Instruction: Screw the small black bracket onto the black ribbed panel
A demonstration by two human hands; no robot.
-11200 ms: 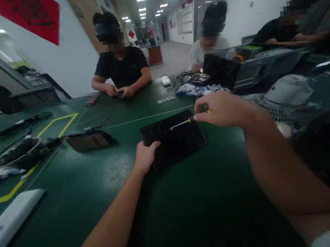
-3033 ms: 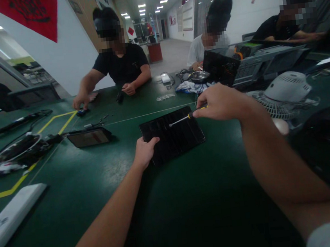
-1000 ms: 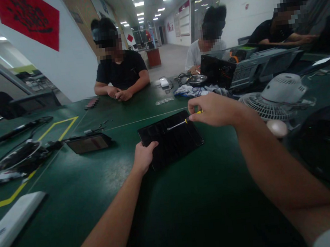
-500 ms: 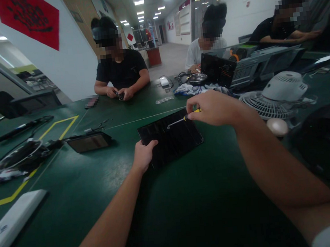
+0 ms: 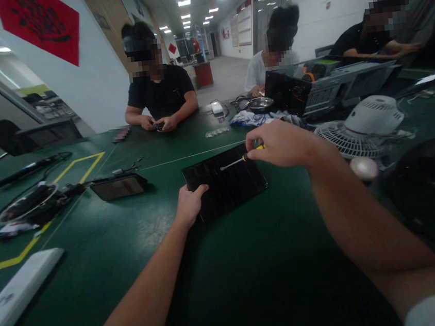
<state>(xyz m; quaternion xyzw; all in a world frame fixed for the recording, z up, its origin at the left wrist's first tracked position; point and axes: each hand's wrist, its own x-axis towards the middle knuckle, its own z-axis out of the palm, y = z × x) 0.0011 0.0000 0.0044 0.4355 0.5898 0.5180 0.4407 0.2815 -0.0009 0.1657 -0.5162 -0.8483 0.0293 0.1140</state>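
The black panel (image 5: pixel 232 190) is in front of the person, over the green table (image 5: pixel 252 268); whether it lies fully flat, I cannot tell. The left hand (image 5: pixel 190 205) pinches it at its nine o'clock edge: the thumb is upon the top face, and the other fingers are hidden. The right hand (image 5: pixel 283 143), at two o'clock of the panel, pinches the yellow and black handle of a screwdriver (image 5: pixel 244 157). The shaft is slanting toward eight o'clock, with its tip above the middle part of the panel; if the tip touches the surface, it is too small to say.

Counted from the panel, a small screen (image 5: pixel 119 187) stands tilted at nine o'clock, and a long white box (image 5: pixel 24 289) lies at eight. At three o'clock there is a round white thing (image 5: pixel 364 168), just beside a white fan (image 5: pixel 373 115). A metal bowl (image 5: pixel 260 105) is at one o'clock, near a cloth (image 5: pixel 251 118). At eleven o'clock a person in a black shirt (image 5: pixel 161 93) sits, both hands close together around a small dark object.
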